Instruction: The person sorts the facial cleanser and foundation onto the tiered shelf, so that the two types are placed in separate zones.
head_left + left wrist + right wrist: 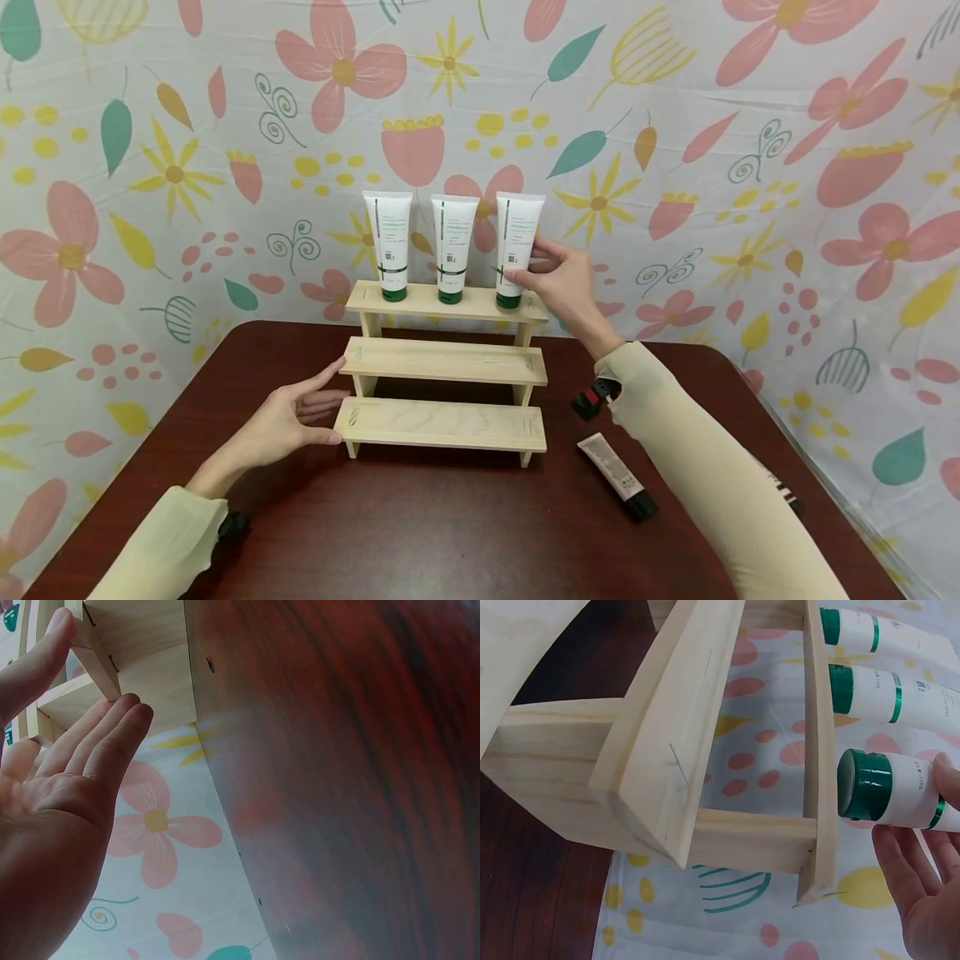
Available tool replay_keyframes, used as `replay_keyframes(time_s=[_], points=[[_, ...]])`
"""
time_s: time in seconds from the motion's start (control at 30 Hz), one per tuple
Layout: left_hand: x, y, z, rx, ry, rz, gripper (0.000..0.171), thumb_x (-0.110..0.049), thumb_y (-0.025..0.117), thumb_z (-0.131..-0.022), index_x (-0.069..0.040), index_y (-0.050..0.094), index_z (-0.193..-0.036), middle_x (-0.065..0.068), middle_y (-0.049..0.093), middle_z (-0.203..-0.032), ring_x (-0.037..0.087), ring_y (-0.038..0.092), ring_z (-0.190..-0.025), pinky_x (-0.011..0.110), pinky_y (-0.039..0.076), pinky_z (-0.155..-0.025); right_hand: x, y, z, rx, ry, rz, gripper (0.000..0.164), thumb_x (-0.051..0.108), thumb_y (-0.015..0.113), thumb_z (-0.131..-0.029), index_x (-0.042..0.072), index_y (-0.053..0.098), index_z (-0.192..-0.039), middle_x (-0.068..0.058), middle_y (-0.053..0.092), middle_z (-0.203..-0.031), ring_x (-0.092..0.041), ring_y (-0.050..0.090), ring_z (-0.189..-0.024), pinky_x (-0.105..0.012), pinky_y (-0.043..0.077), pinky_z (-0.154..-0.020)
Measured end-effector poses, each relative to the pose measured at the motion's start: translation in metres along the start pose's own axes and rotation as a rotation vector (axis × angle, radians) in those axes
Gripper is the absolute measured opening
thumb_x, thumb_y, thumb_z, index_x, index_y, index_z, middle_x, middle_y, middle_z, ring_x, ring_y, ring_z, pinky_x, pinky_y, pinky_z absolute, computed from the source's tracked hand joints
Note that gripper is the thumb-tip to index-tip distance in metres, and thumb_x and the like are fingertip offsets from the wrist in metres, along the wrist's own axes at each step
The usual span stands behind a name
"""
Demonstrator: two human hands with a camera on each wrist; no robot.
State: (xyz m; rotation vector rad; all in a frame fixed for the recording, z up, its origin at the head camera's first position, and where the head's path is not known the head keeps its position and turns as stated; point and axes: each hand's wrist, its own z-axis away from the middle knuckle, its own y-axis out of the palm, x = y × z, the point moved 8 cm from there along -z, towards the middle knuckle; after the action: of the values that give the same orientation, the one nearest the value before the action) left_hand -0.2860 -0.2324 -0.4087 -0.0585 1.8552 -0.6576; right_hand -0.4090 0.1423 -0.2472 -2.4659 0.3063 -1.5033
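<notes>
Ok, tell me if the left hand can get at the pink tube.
Probably yes: the left hand only touches the rack, and the table in front leaves a free way to the pink tube.

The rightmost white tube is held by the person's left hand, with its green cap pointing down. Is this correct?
The hand is wrong: the head view shows the right hand holding the rightmost white tube, with its green cap pointing down.

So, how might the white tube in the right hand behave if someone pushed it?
The white tube would probably tip easily: it's tall, with its narrow green cap down. Its flattened top edge suggests a soft body that may give under the right hand. The round cap might let it roll if it fell.
</notes>
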Motion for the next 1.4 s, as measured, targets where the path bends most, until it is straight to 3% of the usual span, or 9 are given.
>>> replay_keyframes(time_s=[0.63, 1.03, 1.4], points=[[-0.002, 0.000, 0.000, 0.008, 0.002, -0.004, 0.106, -0.003, 0.090, -0.082, -0.017, 0.030, -0.168, 0.030, 0.060, -0.141, 0.043, 0.061, -0.129, 0.053, 0.053, -0.101, -0.009, 0.010, -0.004, -0.035, 0.034, -0.029, 0.056, 0.005, 0.088, -0.086, 0.001, 0.068, -0.138, -0.018, 0.072, -0.124, -0.033, 0.074, -0.106, -0.040, 0.060, -0.092], [0.000, -0.001, 0.002, 0.004, 0.005, -0.003, 0.106, -0.003, 0.090, -0.083, -0.018, 0.030, -0.168, 0.030, 0.060, -0.141, 0.044, 0.061, -0.129, 0.053, 0.054, -0.100, -0.011, 0.013, -0.003, -0.016, 0.019, -0.054, 0.058, 0.005, 0.087, -0.087, 0.002, 0.066, -0.141, -0.018, 0.072, -0.128, -0.034, 0.073, -0.111, -0.044, 0.058, -0.097], [0.001, 0.000, 0.001, 0.004, 0.010, 0.002, 0.106, -0.002, 0.090, -0.082, -0.018, 0.030, -0.168, 0.030, 0.059, -0.142, 0.043, 0.061, -0.129, 0.051, 0.054, -0.101, -0.014, 0.014, -0.002, 0.004, -0.005, -0.103, 0.058, 0.002, 0.086, -0.087, 0.002, 0.066, -0.142, -0.017, 0.072, -0.127, -0.033, 0.073, -0.109, -0.040, 0.059, -0.093]])
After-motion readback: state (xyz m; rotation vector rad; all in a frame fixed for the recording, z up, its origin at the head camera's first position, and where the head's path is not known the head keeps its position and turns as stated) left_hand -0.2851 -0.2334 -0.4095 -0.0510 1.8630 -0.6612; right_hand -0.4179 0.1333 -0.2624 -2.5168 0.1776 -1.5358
